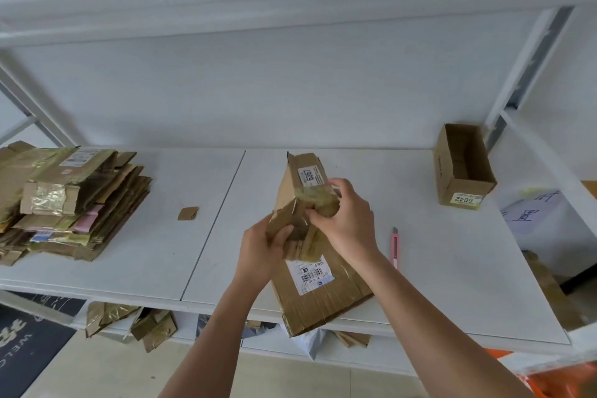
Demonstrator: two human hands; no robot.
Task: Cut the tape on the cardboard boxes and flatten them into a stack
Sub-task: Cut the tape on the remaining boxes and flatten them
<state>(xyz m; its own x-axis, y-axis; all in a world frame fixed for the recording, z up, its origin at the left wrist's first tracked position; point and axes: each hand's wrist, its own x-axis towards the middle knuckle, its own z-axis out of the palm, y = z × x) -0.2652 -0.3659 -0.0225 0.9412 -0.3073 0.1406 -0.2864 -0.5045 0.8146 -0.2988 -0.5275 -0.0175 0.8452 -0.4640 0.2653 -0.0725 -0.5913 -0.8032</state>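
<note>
A small taped cardboard box (298,184) is held up over the middle of the white table (155,236). My left hand (263,245) grips its lower flap from the left. My right hand (347,220) grips its taped end from the right. Under my hands a flattened box (326,294) with a barcode label lies on the table and overhangs the front edge. A stack of flattened boxes (71,200) sits at the left end. A pink utility knife (394,247) lies on the table just right of my right forearm.
An open cardboard box (462,165) labelled 6042 stands at the back right. A small cardboard scrap (188,213) lies left of centre. Cardboard and tape scraps (129,323) lie under the table's front edge. A shelf post (523,74) rises at the right.
</note>
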